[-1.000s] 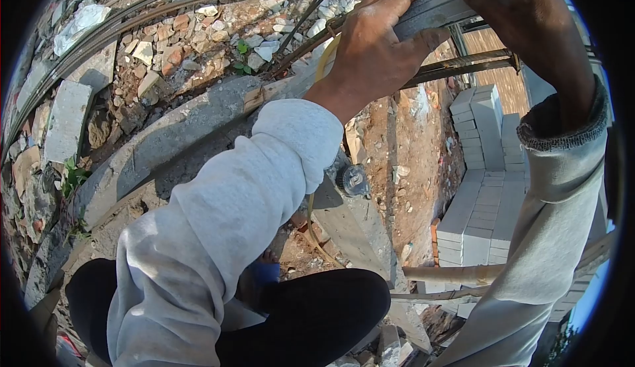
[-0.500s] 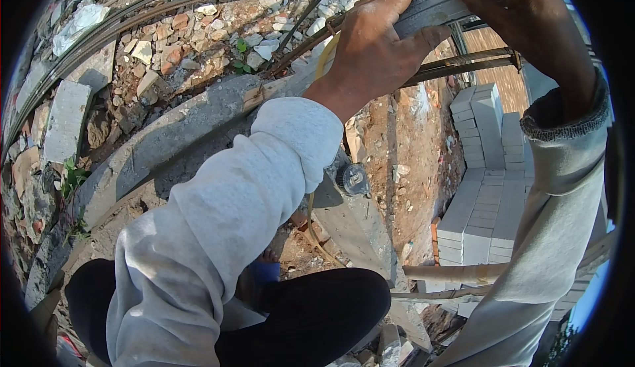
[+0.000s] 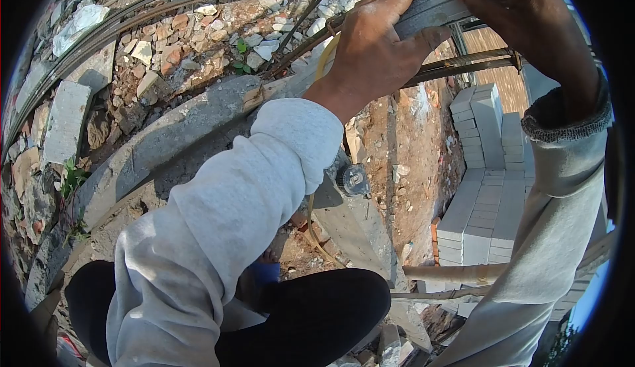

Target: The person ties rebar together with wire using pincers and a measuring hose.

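My left hand (image 3: pixel 377 46) lies over a long grey concrete beam (image 3: pixel 433 11), fingers bent across it and thumb held apart. A thin yellow tube (image 3: pixel 326 56) runs under this palm and shows again beyond the fingers. At the top edge, my right hand (image 3: pixel 526 13) has its fingers curled closed at the far end of that tube; its fingertips are partly hidden. Rusty steel bars (image 3: pixel 463 61) pass just below my hands. Beneath the left sleeve, a small round dark object with a clear part (image 3: pixel 354 179) rests on a concrete surface.
Broken bricks and stones (image 3: pixel 178 43) cover the ground at left, with long bent rods (image 3: pixel 126 20) across them. Grey blocks (image 3: pixel 473 202) are stacked at right. A bamboo pole (image 3: pixel 456 273) crosses at lower right, near my bent knee (image 3: pixel 331 307).
My right hand has shifted very slightly to the right. The left hand and the beam look the same.
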A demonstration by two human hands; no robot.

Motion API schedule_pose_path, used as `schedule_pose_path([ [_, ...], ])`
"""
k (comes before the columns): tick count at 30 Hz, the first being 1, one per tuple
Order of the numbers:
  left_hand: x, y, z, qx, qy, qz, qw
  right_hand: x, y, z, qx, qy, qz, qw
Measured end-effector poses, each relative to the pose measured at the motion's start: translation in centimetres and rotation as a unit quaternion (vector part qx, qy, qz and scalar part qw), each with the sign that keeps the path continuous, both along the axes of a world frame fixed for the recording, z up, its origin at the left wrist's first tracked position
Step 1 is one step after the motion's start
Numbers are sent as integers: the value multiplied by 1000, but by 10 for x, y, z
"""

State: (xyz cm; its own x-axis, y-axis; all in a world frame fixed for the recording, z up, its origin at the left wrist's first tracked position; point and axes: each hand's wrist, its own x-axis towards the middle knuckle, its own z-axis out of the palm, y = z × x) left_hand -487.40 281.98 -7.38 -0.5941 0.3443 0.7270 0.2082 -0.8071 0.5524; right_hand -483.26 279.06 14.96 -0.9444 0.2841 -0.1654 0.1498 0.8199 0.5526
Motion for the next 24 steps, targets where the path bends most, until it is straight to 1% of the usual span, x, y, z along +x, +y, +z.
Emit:
schedule_pose_path([
  [2, -3, -1, 1, 0, 13, 17, 1000, 0, -2, -4, 23, 6, 57, 998],
  [3, -3, -3, 2, -4, 11, 8, 1000, 3, 12, -5, 9, 20, 125, 992],
  [5, -3, -9, 5, -13, 6, -11, 1000, 3, 14, -3, -8, 17, 121, 992],
  [6, -2, -8, 4, -9, 6, 1, 1000, 1, 8, 3, -12, 2, 50, 999],
  [8, -1, -6, 3, -1, 8, 26, 1000, -2, -2, 0, 11, 0, 5, 1000],
  [9, -2, -6, 3, 3, 10, 23, 1000, -3, -4, -7, 39, 14, 31, 999],
  [11, -3, -6, 3, 11, 13, 19, 1000, -2, -9, -9, 59, 21, 38, 997],
  [14, -2, -6, 3, 12, 7, 16, 1000, -1, -11, -7, 41, 13, 10, 999],
  [17, -1, -4, 1, 18, 27, 44, 999, -3, -4, -5, 28, 14, 22, 999],
  [20, -2, -1, 0, 21, 43, 73, 996, -6, -7, -3, 31, -3, -10, 999],
  [21, -2, -2, 1, 14, 37, 62, 997, -11, -17, -7, 44, 2, -26, 999],
  [23, -2, -4, 2, 1, 23, 37, 999, -10, -19, -9, 46, 16, -19, 999],
  [24, -1, -4, 2, 6, 21, 36, 999, -6, -11, -9, 36, 26, 6, 999],
])
